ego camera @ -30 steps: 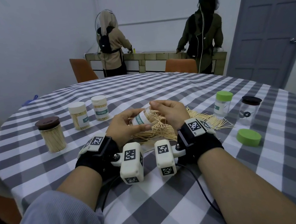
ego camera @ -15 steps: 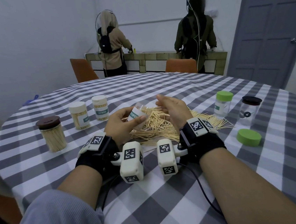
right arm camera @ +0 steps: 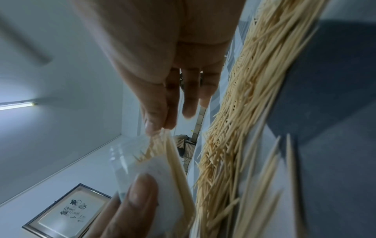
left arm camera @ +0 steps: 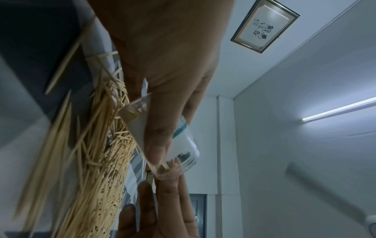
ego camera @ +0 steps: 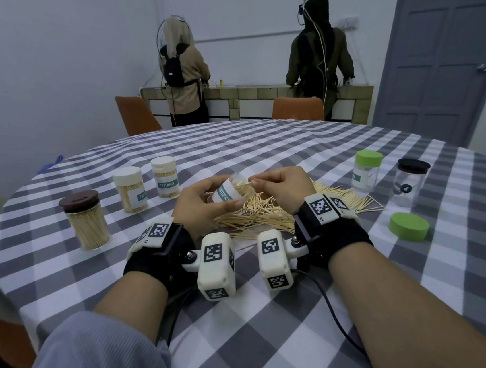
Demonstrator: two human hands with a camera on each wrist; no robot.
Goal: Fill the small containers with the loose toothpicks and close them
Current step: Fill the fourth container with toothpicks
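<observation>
Two people (ego camera: pixel 183 73) beside grey door (ego camera: pixel 443 49)

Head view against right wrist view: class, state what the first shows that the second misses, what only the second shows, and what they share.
Only the head view shows the capped jars: the brown-lidded jar, two white-lidded containers, the green-lidded container, the black-lidded jar, and the loose green lid.

Only the right wrist view shows the framed picture and the lit tube light.

Both show the left hand holding the open container, the right hand pinching toothpicks at its mouth, and the toothpick pile.
</observation>
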